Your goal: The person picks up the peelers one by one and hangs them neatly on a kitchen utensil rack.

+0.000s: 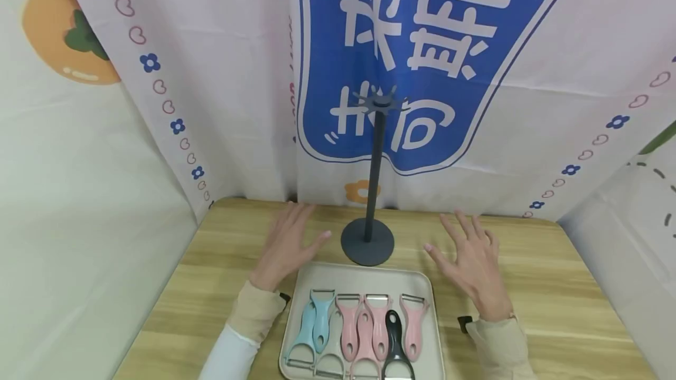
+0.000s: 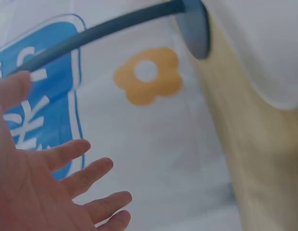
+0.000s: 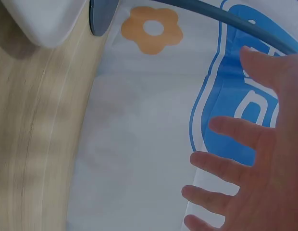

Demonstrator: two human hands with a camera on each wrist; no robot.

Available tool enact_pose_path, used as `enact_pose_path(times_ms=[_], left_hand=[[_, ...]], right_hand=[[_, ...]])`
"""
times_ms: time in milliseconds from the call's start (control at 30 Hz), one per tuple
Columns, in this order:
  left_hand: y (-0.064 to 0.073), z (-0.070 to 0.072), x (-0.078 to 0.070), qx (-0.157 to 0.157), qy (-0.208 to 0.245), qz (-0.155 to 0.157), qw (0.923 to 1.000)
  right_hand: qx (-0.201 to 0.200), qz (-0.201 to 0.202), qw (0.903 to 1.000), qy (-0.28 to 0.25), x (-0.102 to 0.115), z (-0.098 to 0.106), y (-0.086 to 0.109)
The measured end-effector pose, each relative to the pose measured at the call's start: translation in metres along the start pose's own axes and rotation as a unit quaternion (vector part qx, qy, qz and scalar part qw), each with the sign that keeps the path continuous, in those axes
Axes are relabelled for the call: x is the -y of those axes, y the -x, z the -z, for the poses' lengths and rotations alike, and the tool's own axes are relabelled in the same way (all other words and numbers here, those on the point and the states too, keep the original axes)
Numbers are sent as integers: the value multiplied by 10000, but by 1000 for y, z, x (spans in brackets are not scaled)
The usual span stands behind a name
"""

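Observation:
My left hand [image 1: 285, 248] is spread over the table, left of the dark stand [image 1: 368, 242] and by the tray's far left corner. On the other side, my right hand [image 1: 472, 260] has its fingers apart beyond the tray's right edge. Neither hand holds anything. Between the forearms lies a cream tray [image 1: 364, 274] with several Y-shaped peelers in it. Blue peelers [image 1: 323, 321] are at its left, beside a pale grey peeler [image 1: 333, 339]. Pink peelers [image 1: 350, 324] fill the middle, and a black peeler [image 1: 394, 336] lies near a pink peeler [image 1: 414, 327] at the right.
The stand has a slim upright pole [image 1: 375, 169] topped by a ring of hooks [image 1: 381, 101]. Behind the wooden table [image 1: 549, 286] hangs a printed curtain [image 1: 253, 133] with a blue panel. More white cloth [image 1: 105, 221] borders the left side.

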State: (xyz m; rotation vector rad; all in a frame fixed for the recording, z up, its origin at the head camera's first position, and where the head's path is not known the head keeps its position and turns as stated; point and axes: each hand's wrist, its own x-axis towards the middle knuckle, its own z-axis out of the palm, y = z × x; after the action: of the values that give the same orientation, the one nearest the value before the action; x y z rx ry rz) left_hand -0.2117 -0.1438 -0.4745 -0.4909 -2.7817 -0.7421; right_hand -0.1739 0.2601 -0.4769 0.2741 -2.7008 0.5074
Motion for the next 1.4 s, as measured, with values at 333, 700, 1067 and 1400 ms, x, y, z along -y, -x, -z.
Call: enact_pose_path(times_ms=[333, 700, 1067, 1400], left_hand=[[-46, -6, -37, 482, 1631, -380, 9847], [-78, -31, -69, 344, 3276, -765, 9411], [-95, -41, -77, 221, 3602, -746, 9296], [-107, -52, -72, 684, 4072, -781, 9074]], right_hand=[[61, 700, 9975, 31, 9, 0, 12], [337, 1532, 9867, -425, 26, -7, 31], [499, 2556, 9640, -543, 37, -16, 48], [1040, 3045, 9413, -1015, 39, -27, 64]])
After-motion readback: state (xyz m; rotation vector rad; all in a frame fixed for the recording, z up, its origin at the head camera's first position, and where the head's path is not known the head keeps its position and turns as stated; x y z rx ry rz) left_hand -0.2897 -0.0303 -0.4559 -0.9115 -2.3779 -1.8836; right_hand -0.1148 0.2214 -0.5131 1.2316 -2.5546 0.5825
